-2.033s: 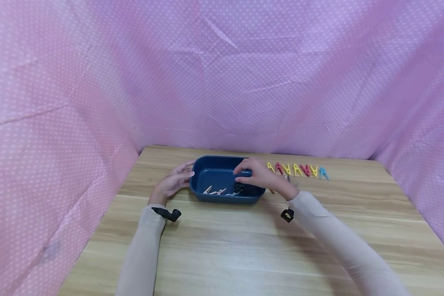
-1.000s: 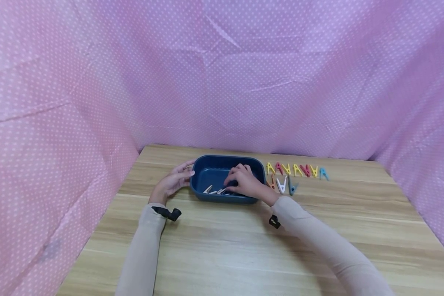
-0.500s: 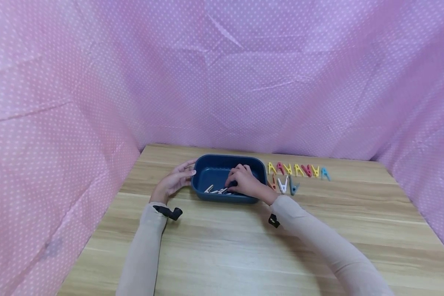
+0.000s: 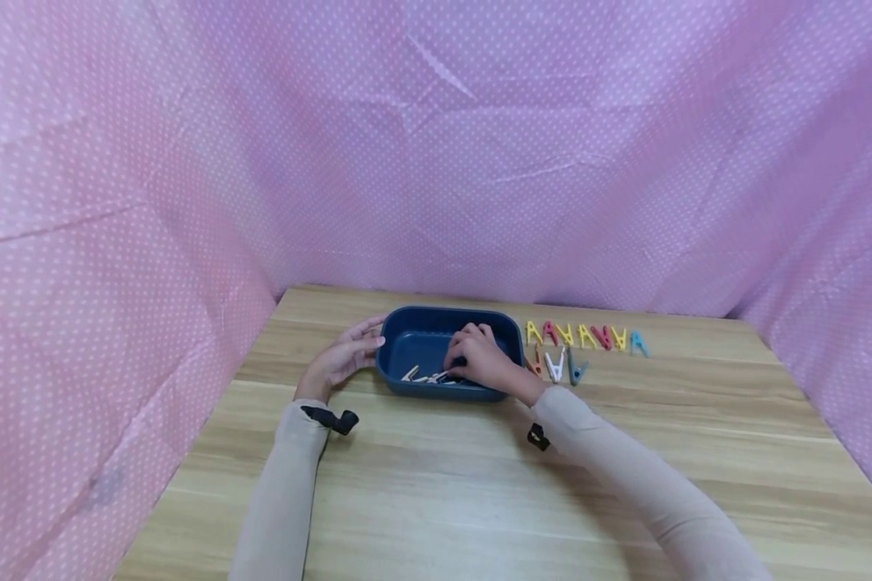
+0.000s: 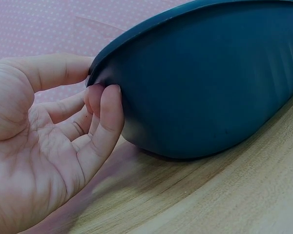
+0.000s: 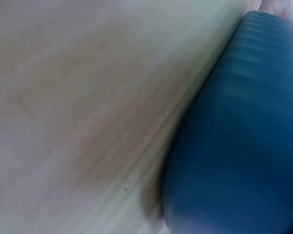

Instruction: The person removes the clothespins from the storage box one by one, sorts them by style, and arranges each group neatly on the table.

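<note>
A dark blue bin [image 4: 400, 387] stands on the wooden table with several pale clothespins [image 4: 410, 373] lying along its near side. My left hand [image 4: 345, 355] holds the bin's left end; in the left wrist view its thumb lies at the rim and fingertips [image 5: 112, 95] press the outer wall beneath. Over the right end, my right hand [image 4: 480, 355] reaches down inside, fingers bent toward the clothespins. Its fingertips are largely hidden, so I cannot tell whether they pinch one. The right wrist view shows just the bin's outer wall and the table.
Right of the bin, yellow, red and blue clothespins [image 4: 601, 336] form a back row. In front of these lie an orange-brown clothespin [image 4: 534, 363], a white clothespin [image 4: 555, 366] and a grey-blue clothespin [image 4: 576, 369]. Pink dotted cloth [image 4: 436, 202] hangs behind the table [image 4: 436, 484].
Two seconds ago my right hand was above the bin's right half, a dark tangled-looking thing visible below. It has since lowered into the bin and stayed nearly still. The left hand keeps its hold.
</note>
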A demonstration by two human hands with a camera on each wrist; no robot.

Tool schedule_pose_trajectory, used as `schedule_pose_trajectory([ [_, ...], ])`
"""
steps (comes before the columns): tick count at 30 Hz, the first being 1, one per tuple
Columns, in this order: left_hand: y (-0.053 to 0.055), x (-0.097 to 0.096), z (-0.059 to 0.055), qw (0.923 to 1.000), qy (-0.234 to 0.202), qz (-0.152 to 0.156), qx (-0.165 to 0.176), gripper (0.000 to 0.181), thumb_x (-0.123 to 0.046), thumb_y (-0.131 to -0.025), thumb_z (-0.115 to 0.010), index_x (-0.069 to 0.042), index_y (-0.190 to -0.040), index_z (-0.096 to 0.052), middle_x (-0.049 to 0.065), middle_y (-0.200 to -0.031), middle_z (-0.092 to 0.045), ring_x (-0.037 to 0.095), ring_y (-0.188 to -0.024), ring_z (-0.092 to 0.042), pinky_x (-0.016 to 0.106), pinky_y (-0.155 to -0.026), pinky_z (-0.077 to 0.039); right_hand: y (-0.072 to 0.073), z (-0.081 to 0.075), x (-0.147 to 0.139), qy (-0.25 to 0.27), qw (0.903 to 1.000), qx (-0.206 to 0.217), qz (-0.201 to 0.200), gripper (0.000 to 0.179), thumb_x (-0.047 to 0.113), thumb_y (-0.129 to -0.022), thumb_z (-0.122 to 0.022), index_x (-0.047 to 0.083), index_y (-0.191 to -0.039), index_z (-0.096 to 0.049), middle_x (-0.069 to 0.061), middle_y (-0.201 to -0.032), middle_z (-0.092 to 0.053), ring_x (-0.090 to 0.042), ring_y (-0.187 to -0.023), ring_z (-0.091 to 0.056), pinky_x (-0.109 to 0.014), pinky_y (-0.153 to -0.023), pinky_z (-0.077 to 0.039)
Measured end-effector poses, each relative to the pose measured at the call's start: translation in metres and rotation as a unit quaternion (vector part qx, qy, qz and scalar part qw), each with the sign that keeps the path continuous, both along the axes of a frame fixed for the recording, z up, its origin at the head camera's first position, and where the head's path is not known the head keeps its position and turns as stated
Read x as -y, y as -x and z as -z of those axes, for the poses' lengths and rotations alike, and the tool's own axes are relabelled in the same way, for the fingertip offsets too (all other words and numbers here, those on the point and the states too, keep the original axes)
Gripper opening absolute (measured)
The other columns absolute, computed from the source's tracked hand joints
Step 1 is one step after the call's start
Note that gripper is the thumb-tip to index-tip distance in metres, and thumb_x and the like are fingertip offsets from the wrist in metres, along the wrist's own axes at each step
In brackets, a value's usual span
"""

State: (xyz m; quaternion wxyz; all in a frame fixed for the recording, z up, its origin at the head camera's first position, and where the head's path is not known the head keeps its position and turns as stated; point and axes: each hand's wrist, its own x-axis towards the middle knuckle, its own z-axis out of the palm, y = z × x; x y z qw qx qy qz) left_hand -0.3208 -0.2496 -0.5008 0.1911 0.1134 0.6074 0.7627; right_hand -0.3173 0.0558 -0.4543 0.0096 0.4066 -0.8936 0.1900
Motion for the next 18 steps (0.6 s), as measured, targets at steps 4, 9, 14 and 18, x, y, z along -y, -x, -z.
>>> schedule_pose_trajectory([
  [4,-0.0019,-0.0011,-0.0003,1.0,0.001,0.0,0.007,0.058,0.001,-0.106,-0.044,-0.001,-0.16,-0.023,0.001,-0.118,-0.064,0.012,-0.098,-0.066,0.031,-0.083,-0.057,-0.0009,0.0022,-0.0005,0.006,0.9999,-0.014,0.007,0.004,0.019,-0.087,-0.081,0.015,-0.085,-0.081,-0.001,-0.103,-0.071,-0.023,-0.105,-0.051,-0.055,-0.101,-0.031],
  [9,-0.0019,-0.0014,-0.0027,0.9999,0.007,-0.002,0.012,0.059,0.0,-0.106,-0.043,-0.002,-0.16,-0.021,-0.001,-0.119,-0.062,0.011,-0.098,-0.065,0.031,-0.083,-0.057,-0.0014,0.0016,0.0001,0.028,0.999,-0.032,0.011,0.004,0.016,-0.085,-0.083,0.018,-0.084,-0.08,0.0,-0.101,-0.071,-0.023,-0.105,-0.052,-0.054,-0.1,-0.031],
  [14,-0.001,0.0007,-0.0026,1.0,0.006,-0.001,0.004,0.059,-0.001,-0.106,-0.043,-0.001,-0.16,-0.02,-0.002,-0.119,-0.063,0.011,-0.098,-0.065,0.031,-0.084,-0.056,0.0,-0.0002,0.0008,0.043,0.9979,-0.046,0.011,0.004,0.018,-0.085,-0.083,0.018,-0.083,-0.08,0.0,-0.101,-0.071,-0.023,-0.105,-0.053,-0.055,-0.101,-0.031],
  [18,-0.0011,0.0002,-0.0025,1.0,0.006,0.006,0.001,0.059,-0.001,-0.106,-0.043,-0.001,-0.16,-0.019,-0.001,-0.118,-0.063,0.011,-0.099,-0.065,0.031,-0.085,-0.056,0.0,0.0002,-0.0001,0.048,0.9975,-0.05,0.014,0.004,0.02,-0.087,-0.082,0.018,-0.084,-0.08,0.001,-0.101,-0.071,-0.023,-0.105,-0.053,-0.057,-0.102,-0.03],
])
